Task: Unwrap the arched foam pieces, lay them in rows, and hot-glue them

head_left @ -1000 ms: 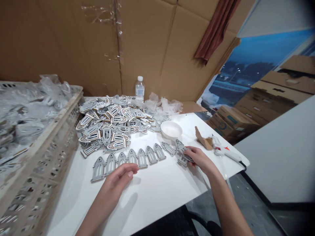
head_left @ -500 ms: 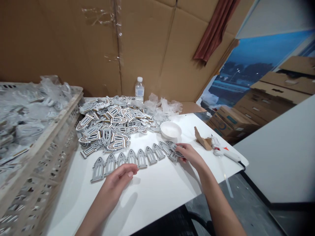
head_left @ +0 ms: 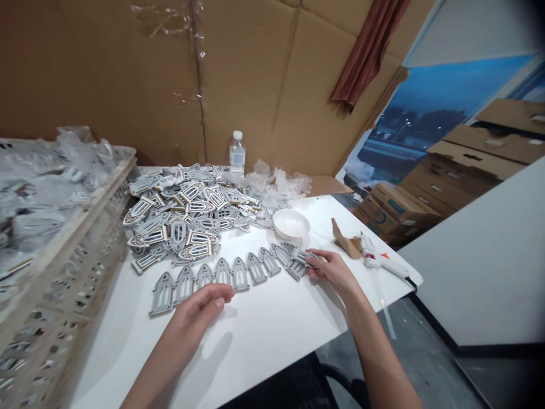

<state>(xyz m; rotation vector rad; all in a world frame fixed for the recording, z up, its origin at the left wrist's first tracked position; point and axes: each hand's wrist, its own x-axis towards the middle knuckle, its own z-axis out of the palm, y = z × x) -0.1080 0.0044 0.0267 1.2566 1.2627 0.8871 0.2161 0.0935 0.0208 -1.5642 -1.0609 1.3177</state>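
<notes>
My right hand [head_left: 334, 272] grips a grey arched window-shaped piece [head_left: 303, 257] at the right end of a curved row of similar pieces, holding it tilted above another piece [head_left: 295, 270]. The row of grey arched pieces [head_left: 239, 275] lies on the white table [head_left: 272, 335], their pointed ends facing away from me. My left hand [head_left: 203, 311] hovers in front of the row's middle, fingers loosely bent, thumb a little apart and nothing seen between them. Behind the row is a heap of arched pieces [head_left: 193, 213], several showing brown-and-white patterned faces.
A white bowl [head_left: 292, 224] stands behind the row, near a water bottle [head_left: 237, 153] and crumpled plastic [head_left: 279, 180]. To the right lie torn cardboard [head_left: 347, 241] and a glue gun [head_left: 383, 261]. A plastic crate [head_left: 80, 244] of bagged pieces borders the left side.
The view has shifted slightly. My right hand has tipped the held arched piece to a flatter angle at the row's right end; my left hand keeps nearly the same pose.
</notes>
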